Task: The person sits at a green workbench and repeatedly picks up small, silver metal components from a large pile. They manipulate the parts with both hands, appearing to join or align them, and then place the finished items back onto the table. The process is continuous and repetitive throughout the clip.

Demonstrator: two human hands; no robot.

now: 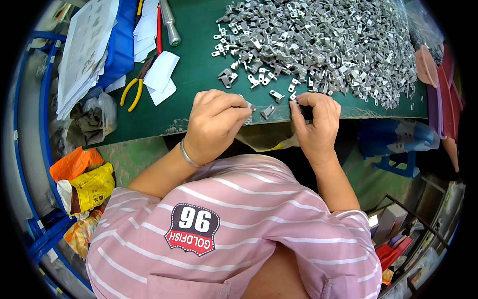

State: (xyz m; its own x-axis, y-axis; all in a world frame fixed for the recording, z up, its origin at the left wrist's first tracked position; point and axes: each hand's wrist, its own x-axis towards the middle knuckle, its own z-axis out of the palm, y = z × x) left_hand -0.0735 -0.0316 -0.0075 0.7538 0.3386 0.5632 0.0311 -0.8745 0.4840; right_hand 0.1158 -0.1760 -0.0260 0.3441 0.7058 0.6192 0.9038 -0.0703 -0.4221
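Note:
My left hand (215, 121), with a metal bangle at its wrist, pinches a small silver metal bracket (251, 106) near the table's front edge. To its right, my right hand (317, 119) has thumb and forefinger closed on another small metal bracket (293, 96). Between the hands, two loose brackets (268, 111) lie on the green tabletop (199, 65). Just beyond my hands spreads a large heap of the same L-shaped brackets (328, 45), each with a hole. A few stray ones lie along the heap's near left side.
Yellow-handled pliers (132, 93), white paper slips (162, 74) and a metal-ended tool (172, 30) lie at the left. Behind them are a blue bin (114, 45) and stacked sheets (87, 55). A blue stool (398, 164) stands below the table's right side.

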